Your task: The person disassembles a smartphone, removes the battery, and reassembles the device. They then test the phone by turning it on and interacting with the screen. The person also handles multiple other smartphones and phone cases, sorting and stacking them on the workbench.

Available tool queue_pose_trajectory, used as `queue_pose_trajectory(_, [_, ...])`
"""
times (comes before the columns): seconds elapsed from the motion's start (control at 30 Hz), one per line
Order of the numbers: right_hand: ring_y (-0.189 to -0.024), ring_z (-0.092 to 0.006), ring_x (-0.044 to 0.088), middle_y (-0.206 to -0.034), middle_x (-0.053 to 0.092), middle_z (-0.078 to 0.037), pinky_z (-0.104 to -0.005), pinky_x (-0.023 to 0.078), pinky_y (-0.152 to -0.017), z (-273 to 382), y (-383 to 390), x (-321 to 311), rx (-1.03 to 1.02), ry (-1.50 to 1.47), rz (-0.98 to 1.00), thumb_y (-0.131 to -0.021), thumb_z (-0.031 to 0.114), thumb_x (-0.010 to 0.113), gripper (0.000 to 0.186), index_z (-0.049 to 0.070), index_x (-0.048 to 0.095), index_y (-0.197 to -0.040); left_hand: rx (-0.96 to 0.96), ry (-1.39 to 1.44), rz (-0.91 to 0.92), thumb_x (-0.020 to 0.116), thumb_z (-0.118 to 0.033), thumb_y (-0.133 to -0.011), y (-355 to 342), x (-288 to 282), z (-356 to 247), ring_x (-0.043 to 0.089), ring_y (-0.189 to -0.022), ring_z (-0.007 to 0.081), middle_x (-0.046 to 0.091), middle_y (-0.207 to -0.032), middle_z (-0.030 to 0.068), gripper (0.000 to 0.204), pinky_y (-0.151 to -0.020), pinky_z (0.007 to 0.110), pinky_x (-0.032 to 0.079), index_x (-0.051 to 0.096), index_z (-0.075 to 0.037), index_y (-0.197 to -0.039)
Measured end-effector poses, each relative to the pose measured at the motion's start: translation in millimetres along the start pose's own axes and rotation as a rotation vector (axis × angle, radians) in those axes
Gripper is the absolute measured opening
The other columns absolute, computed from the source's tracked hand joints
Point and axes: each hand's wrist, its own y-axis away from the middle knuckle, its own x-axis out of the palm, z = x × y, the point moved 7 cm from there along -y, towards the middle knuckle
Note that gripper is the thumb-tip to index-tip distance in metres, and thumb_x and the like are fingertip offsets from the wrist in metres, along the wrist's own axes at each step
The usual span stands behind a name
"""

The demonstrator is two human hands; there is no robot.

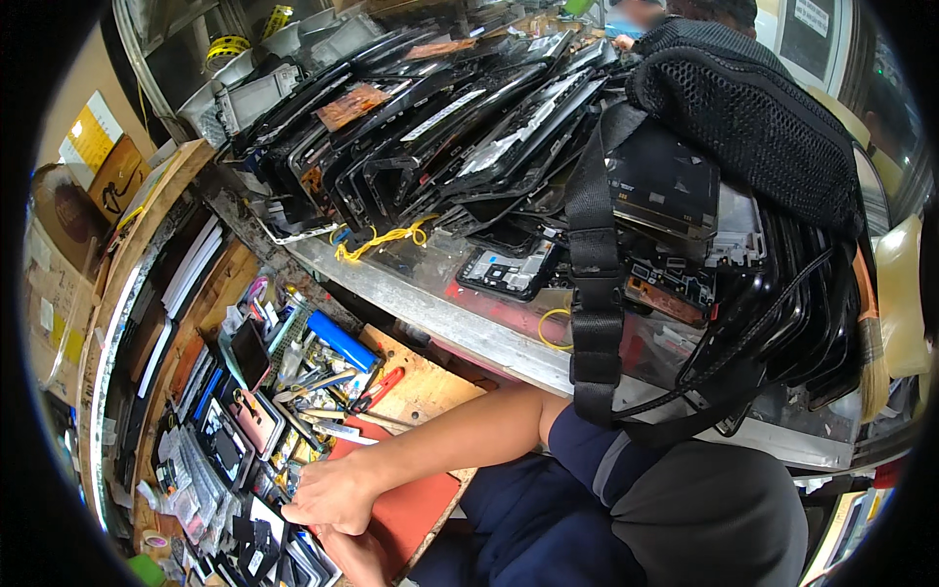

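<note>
My right hand [337, 492] reaches in from the right over a red-orange mat [416, 514] on a wooden board. Its fingers are bent and closed at the left side of the mat; what they hold, if anything, is hidden. My left hand [354, 556] lies just below it, close to the right wrist, with its fingers mostly out of sight. Beyond my hands are a phone with a pinkish panel [258, 423] and a dark opened phone [225, 442]. Red-handled pliers [378, 389] and a blue cylinder [342, 340] lie among loose tools at the board's far side.
A metal-edged counter [440, 318] bears a tall heap of phone frames and screens [391, 127]. A black mesh bag [753, 117] with a hanging strap [595, 293] sits on it, near a brush [872, 362]. Yellow wire [381, 241] lies at the heap's edge. Another person is partly visible behind.
</note>
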Motion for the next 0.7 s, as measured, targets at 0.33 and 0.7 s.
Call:
queue_pose_trajectory(0.33, [-0.073, -0.0450, 0.070, -0.076, 0.066, -0.019, -0.0548, 0.050, -0.066, -4.4, 0.2, -2.4, 0.061, -0.034, 0.104, -0.074, 0.011, 0.069, 0.039, -0.003, 0.050, -0.105, 0.008, -0.001, 0.035, 0.062, 0.000, -0.086, 2.7, 1.1, -0.8, 0.065, -0.115, 0.0512, 0.071, -0.115, 0.0312, 0.035, -0.100, 0.057, 0.050, 0.069, 0.009, -0.119])
queue_pose_trajectory(0.7, [-0.087, -0.0511, 0.070, -0.087, 0.070, -0.028, -0.0612, 0.053, -0.074, -4.1, 10.7, -20.2, 0.189, -0.121, 0.131, -0.088, 0.014, 0.066, 0.032, -0.001, 0.054, -0.114, -0.136, 0.067, -0.082, 0.070, -0.006, -0.083, 5.9, -12.5, -22.6, 0.063, -0.087, 0.0474, 0.065, -0.087, 0.0270, 0.012, -0.079, 0.057, 0.049, 0.064, 0.003, -0.087])
